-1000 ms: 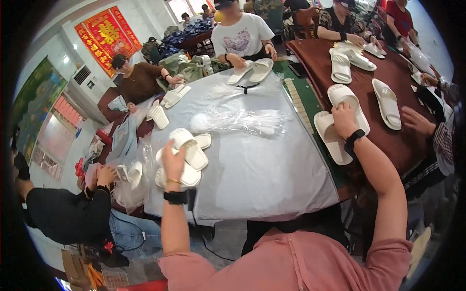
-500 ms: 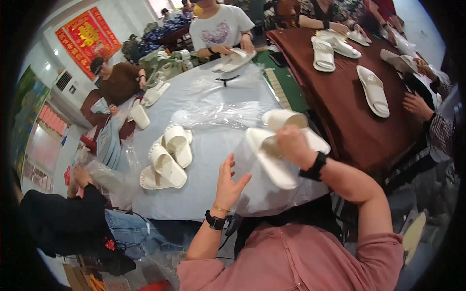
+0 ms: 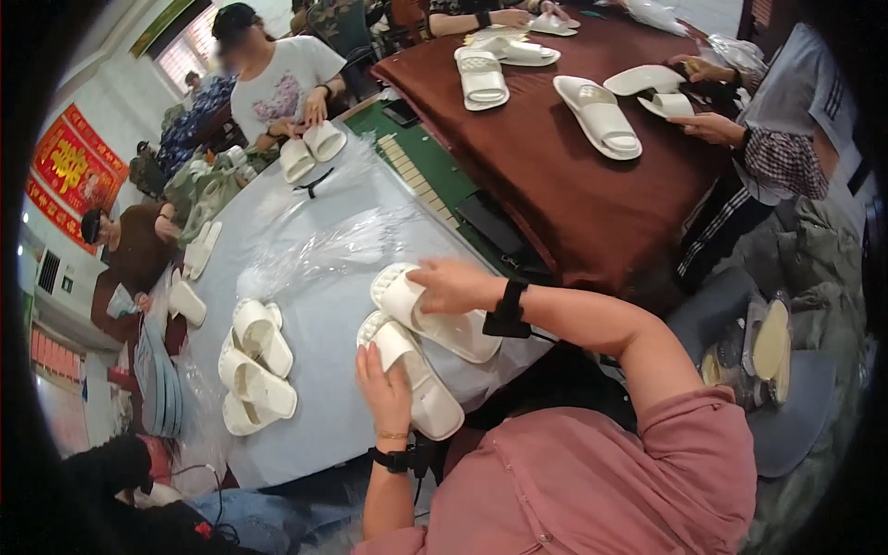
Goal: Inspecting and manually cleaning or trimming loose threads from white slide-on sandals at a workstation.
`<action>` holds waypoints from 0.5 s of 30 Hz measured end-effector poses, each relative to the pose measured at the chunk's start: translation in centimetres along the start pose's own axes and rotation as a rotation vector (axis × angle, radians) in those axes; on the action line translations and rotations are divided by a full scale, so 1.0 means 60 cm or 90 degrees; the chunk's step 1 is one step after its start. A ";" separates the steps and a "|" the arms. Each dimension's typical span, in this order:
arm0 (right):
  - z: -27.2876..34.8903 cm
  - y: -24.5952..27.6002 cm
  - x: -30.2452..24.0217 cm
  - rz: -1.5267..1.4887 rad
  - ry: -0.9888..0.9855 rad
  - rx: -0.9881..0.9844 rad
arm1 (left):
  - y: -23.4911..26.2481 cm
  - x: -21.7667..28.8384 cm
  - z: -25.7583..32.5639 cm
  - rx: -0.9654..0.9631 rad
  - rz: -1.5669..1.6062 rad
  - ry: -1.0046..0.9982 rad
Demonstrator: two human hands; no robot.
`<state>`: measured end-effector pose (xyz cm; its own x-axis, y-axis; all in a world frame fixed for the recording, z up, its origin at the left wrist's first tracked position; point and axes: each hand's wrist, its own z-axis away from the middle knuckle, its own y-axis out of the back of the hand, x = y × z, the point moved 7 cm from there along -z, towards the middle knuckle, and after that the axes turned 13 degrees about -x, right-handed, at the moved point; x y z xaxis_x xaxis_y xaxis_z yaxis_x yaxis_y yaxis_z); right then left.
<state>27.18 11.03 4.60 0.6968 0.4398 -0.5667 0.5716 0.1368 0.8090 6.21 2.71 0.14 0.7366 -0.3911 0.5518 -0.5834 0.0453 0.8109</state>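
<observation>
Two white slippers lie side by side before me on the pale cloth-covered table, toes pointing away and to the left. My left hand [image 3: 382,384] grips the nearer slipper [image 3: 427,396] along the outer edge of its strap; its thumb is mostly hidden. My right hand [image 3: 453,285] is closed on the farther slipper [image 3: 467,338], with fingers at its broad strap. Left of my hands, a small stack of white slippers [image 3: 264,393] rests on the cloth, one lying across another.
Clear plastic wrap [image 3: 338,240] lies beyond my hands. A co-worker in a white shirt [image 3: 287,88] handles white slippers at the far end. To the right, a brown-covered table [image 3: 518,185] carries several slippers, and another person's hands [image 3: 708,128] hold one there. Grey-blue soles [image 3: 159,379] stand at the left edge.
My left hand has gone from open in the air to the nearer slipper. The two slippers now lie neatly alongside each other. The view has swung to the right.
</observation>
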 end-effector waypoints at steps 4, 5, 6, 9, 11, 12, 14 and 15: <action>0.005 -0.047 0.016 -0.060 -0.034 -0.168 | 0.003 -0.031 -0.024 0.046 0.003 0.023; 0.008 -0.051 0.016 -0.090 -0.034 -0.197 | 0.008 -0.036 -0.027 0.067 -0.002 0.032; 0.007 -0.048 0.022 -0.098 -0.044 -0.224 | 0.008 -0.037 -0.032 0.057 -0.008 0.034; 0.015 0.038 0.049 0.034 -0.035 -0.074 | 0.006 -0.029 -0.038 0.017 0.000 0.012; 0.023 0.130 0.104 0.141 -0.145 0.040 | 0.009 -0.029 -0.036 0.023 0.078 0.015; 0.041 0.187 0.123 0.197 -0.164 0.151 | 0.011 -0.033 -0.032 0.027 0.175 0.022; 0.079 0.288 0.175 0.342 -0.310 0.282 | 0.012 -0.034 -0.024 0.017 0.142 0.043; 0.095 0.335 0.211 0.358 -0.396 0.295 | 0.011 -0.036 -0.021 0.002 0.133 0.057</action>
<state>49.97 14.27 12.82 0.9507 -0.2338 -0.2036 0.1053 -0.3742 0.9213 4.69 4.73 -0.27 0.6267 -0.2910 0.7229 -0.7277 0.1135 0.6765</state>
